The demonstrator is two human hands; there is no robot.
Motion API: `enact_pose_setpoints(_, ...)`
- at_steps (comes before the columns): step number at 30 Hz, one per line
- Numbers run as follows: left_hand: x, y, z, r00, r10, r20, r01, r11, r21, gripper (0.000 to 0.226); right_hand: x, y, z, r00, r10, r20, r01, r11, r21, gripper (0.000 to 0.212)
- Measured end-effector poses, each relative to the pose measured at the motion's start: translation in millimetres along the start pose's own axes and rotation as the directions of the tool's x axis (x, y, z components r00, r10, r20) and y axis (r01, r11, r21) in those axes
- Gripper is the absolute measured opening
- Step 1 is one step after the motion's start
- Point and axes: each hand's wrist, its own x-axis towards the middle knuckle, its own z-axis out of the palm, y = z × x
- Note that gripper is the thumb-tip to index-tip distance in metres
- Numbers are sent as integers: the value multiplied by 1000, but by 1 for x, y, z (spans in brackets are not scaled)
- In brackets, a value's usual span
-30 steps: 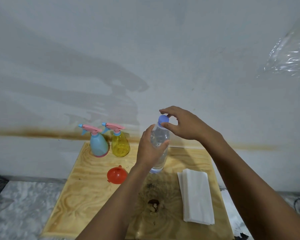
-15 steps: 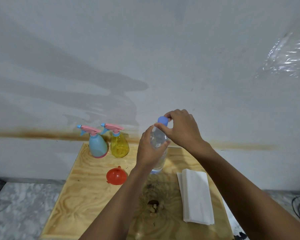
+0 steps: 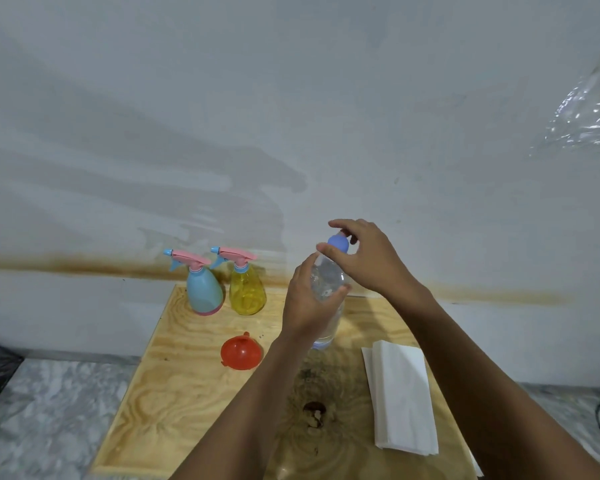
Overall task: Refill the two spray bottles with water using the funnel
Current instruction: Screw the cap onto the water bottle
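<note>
Counter (image 3: 174, 393), rear left: blue spray bottle (image 3: 204, 292) and yellow spray bottle (image 3: 247, 291) stand upright, nozzles pointing left. Funnel (image 3: 240, 352) lies in front, spout toward the wall. Centre: water bottle (image 3: 326, 289) upright, cap (image 3: 337, 244) uppermost. Left hand (image 3: 305, 303) grip wraps its body; right hand (image 3: 368, 261) grip pinches the cap.

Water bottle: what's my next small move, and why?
Probably twist the cap off. The right hand pinches it, the left hand grips the bottle upright, and the cap looks seated. No water can be poured before that; the funnel lies unused.
</note>
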Motion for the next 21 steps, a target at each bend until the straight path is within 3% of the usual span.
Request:
enact_pose_setpoints(3,2,0,-1,1000,15,-3,-15,1000,-8,75,0,8,-12,990,-70,122,66,997,32,39)
enact_pose_setpoints(6,0,0,1,1000,17,-14,-17,1000,-10,72,-4,10,-11,990,-72,120,70,997,17,36)
enact_pose_setpoints(13,2,2,0,1000,13,-3,-13,1000,-27,71,-15,-5,24,971,130,-199,-113,989,99,36)
enact_pose_setpoints(18,3,-1,-1,1000,10,1,-10,1000,-5,74,-15,6,3,999,42,-5,-41,983,179,44)
enact_pose_setpoints(21,2,0,-2,1000,19,-4,-19,1000,-9,74,-17,9,2,1000,8,1,-8,979,201,42)
